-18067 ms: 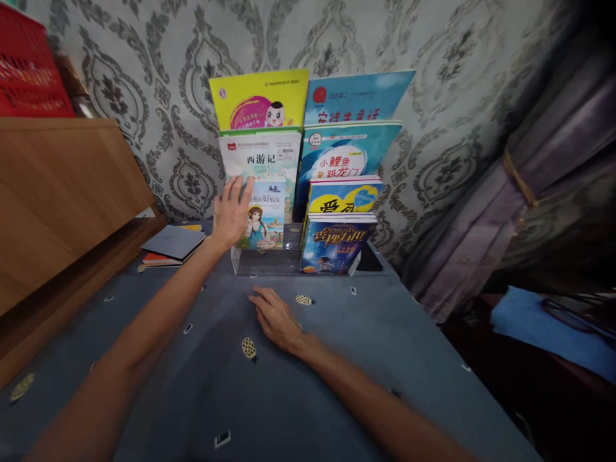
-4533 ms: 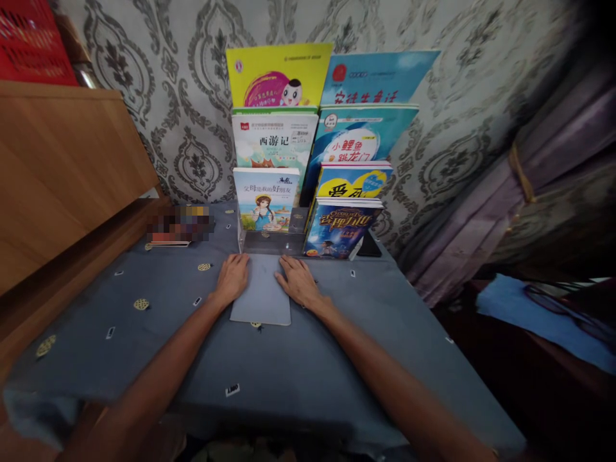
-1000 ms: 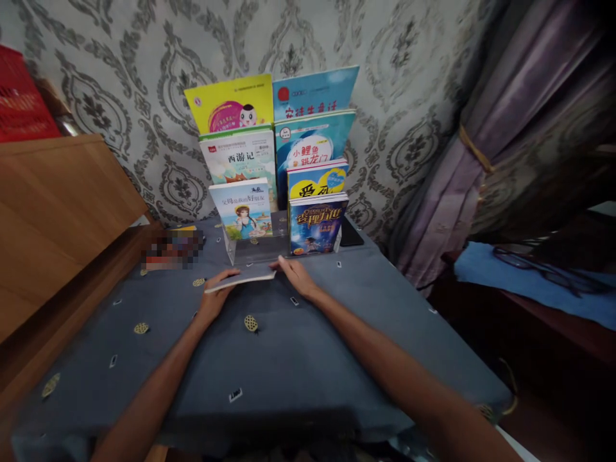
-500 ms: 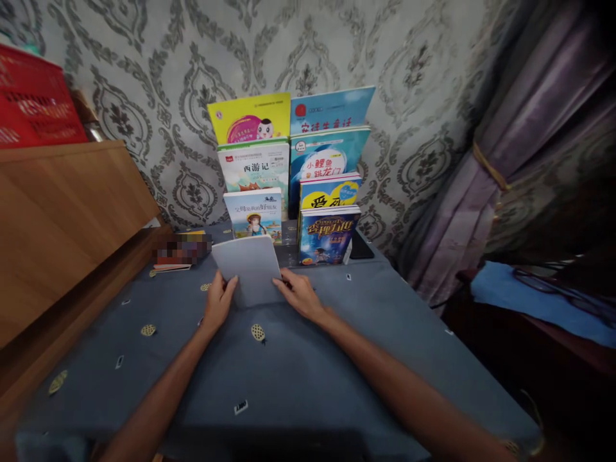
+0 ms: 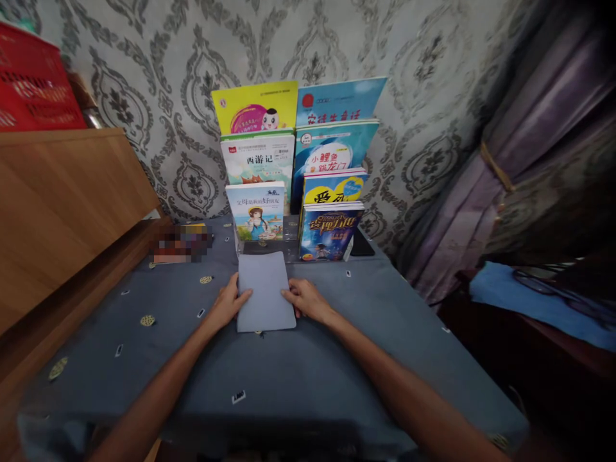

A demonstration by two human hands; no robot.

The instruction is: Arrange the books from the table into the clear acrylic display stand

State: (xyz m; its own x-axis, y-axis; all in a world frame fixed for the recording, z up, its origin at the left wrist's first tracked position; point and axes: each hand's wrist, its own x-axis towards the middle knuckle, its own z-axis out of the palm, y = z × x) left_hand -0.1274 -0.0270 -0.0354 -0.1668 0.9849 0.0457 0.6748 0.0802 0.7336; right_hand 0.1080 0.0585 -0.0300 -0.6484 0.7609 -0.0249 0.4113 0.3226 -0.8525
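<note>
A thin book with a plain pale grey-blue face [image 5: 265,292] is held between my two hands above the table, close in front of the standing books. My left hand [image 5: 230,303] grips its left edge, thumb on the face and fingers behind. On the right edge, my right hand [image 5: 307,299] pinches it the same way. Just behind it stands a white book with a cartoon figure in a hat [image 5: 257,215]. To the right of that is a dark blue book [image 5: 330,234]. The far side of the held book is hidden.
Taller books rise behind, including a yellow one [image 5: 255,106] and a blue one [image 5: 341,99]. A black flat object [image 5: 362,244] lies right of the stack. Blurred items [image 5: 178,244] lie at left, beside a wooden cabinet [image 5: 72,218]. A patterned cloth [image 5: 385,359] covers the table.
Both hands have moved the book slightly right and lower, and straightened it from its earlier slant. More of the white book's cover behind it now shows.
</note>
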